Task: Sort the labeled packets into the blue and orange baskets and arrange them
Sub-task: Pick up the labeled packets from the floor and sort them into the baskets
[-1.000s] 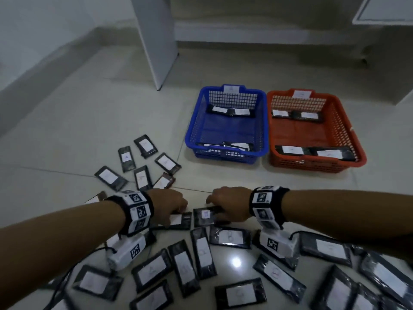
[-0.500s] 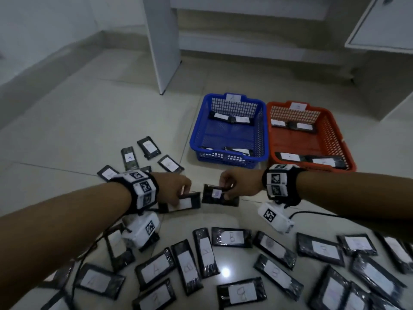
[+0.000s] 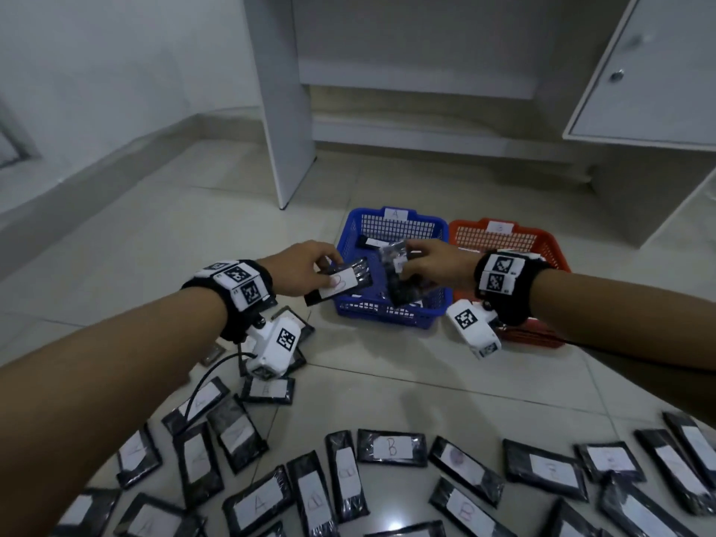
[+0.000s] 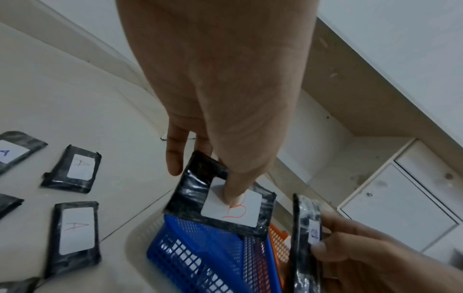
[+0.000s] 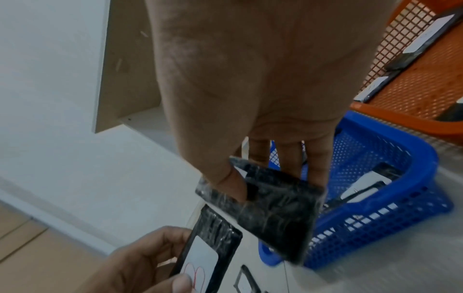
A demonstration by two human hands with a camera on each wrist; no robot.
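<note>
My left hand [image 3: 310,271] pinches a black packet [image 3: 341,282] with a white label marked B [image 4: 231,206], held at the near-left rim of the blue basket [image 3: 387,310]. My right hand [image 3: 430,263] grips a second black packet [image 3: 403,277] by its upper end; it hangs tilted over the blue basket [image 5: 375,198]. The orange basket [image 3: 550,246] stands touching the blue one on the right, with packets inside [image 5: 378,85]. The blue basket also holds packets [image 5: 365,184]. Many labelled packets [image 3: 391,447] lie on the floor near me.
A white cabinet panel [image 3: 279,110] rises behind the baskets, and a cabinet with a door [image 3: 651,91] stands at the right. A low wall ledge [image 3: 97,157] runs along the left. Packets marked A [image 4: 75,232] lie left of the blue basket. Bare floor tiles lie in front of the baskets.
Both hands lifted their packets off the floor and carried them forward to the blue basket. The right packet now hangs tilted over it. The view has swung up.
</note>
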